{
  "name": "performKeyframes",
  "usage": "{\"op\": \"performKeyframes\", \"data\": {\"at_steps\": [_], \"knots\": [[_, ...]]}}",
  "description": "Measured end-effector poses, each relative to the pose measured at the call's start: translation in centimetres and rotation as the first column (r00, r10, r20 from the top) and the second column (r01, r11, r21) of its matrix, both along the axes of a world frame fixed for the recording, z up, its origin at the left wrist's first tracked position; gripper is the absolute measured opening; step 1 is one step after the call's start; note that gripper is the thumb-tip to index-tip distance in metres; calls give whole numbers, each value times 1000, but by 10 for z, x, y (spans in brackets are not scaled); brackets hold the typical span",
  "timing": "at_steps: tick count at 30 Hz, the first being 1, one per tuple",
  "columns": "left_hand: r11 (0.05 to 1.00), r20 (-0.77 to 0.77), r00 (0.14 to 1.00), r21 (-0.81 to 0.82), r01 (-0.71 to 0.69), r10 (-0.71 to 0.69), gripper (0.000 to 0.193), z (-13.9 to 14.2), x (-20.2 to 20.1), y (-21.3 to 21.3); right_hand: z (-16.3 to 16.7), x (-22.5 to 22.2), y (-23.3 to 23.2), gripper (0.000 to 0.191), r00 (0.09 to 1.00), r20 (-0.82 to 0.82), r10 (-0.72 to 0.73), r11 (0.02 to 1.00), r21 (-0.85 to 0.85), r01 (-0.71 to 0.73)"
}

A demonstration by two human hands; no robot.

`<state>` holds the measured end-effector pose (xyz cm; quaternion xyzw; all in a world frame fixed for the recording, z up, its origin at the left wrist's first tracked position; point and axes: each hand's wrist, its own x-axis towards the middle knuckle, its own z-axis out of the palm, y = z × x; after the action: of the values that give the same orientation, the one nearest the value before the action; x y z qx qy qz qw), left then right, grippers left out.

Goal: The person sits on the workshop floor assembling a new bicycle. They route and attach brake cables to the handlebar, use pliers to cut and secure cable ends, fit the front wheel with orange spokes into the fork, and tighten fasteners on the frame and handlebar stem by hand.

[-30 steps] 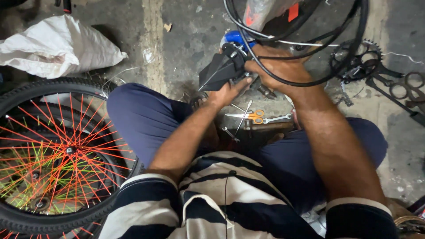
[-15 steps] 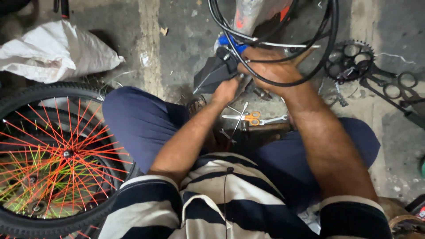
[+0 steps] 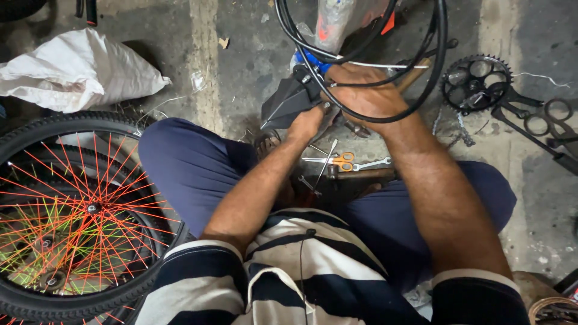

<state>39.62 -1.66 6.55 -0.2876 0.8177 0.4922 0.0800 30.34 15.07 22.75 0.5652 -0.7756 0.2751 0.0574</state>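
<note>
I sit cross-legged on a concrete floor. My right hand [image 3: 367,90] is closed around a black bicycle part [image 3: 289,99] and looped black cables [image 3: 421,96], where a wrapped orange frame tube [image 3: 331,18] comes down. My left hand [image 3: 308,123] is just below, its fingers closed at the underside of the black part; whatever it pinches is hidden. Orange-handled scissors [image 3: 337,160] and a spanner [image 3: 373,164] lie on the floor between my knees.
A bicycle wheel [image 3: 66,222] with orange and green spokes lies at my left knee. A white sack [image 3: 72,69] sits at the upper left. A black chainring with crank [image 3: 475,81] and further metal parts [image 3: 542,123] lie at the right.
The view has shifted slightly. Both hands have stayed at the black part, with small movements of the fingers only.
</note>
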Motion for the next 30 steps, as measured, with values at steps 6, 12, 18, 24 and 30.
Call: {"op": "performKeyframes", "data": {"at_steps": [6,12,18,24,30], "knots": [[997,263,962,47,66,-76,47,-8,-1,-9,-4,2,-3,10,999,36,-36,999,38,34],[986,-220,974,-165,9,-45,46,29,13,-2,-1,4,1,28,1000,-15,-13,1000,-2,13],[964,-326,936,-261,49,-135,46,64,26,-7,17,14,4,21,992,-126,15,1000,22,-12],[958,-448,873,-281,65,-190,42,59,33,-25,22,38,-8,31,993,-94,-66,998,1,67],[933,-604,756,-359,22,-250,34,73,40,-45,4,83,-15,20,900,280,-334,914,-137,382]]}}
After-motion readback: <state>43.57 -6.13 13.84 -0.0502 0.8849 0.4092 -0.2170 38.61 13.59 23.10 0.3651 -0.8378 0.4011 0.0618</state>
